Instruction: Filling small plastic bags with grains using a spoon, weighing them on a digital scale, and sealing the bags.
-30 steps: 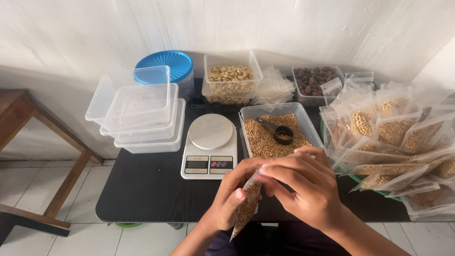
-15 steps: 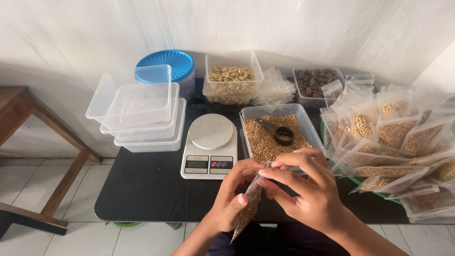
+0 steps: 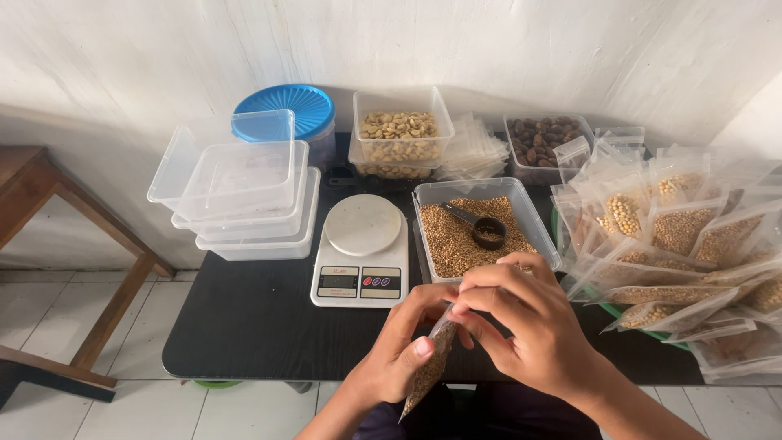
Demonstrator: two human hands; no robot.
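Both my hands hold a small clear plastic pouch of brown seeds (image 3: pixel 428 371) over the table's front edge. My left hand (image 3: pixel 399 346) grips its side, thumb on the front. My right hand (image 3: pixel 525 326) pinches the pouch's top edge with its fingertips. Just behind them stands a clear tub of the same seeds (image 3: pixel 456 236) with a black scoop (image 3: pixel 482 228) lying in it. A white kitchen scale (image 3: pixel 361 248) sits to the left of that tub.
Stacked clear containers (image 3: pixel 244 195) and a blue-lidded tub (image 3: pixel 285 110) stand at the back left. Tubs of pale beans (image 3: pixel 399 130) and dark brown pieces (image 3: pixel 542 138) line the wall. Several filled pouches (image 3: pixel 676 236) pile up on the right. A wooden table (image 3: pixel 41 204) stands at the left.
My hands have dropped slightly towards me with the pouch. My right fingers have closed tighter over its top edge.
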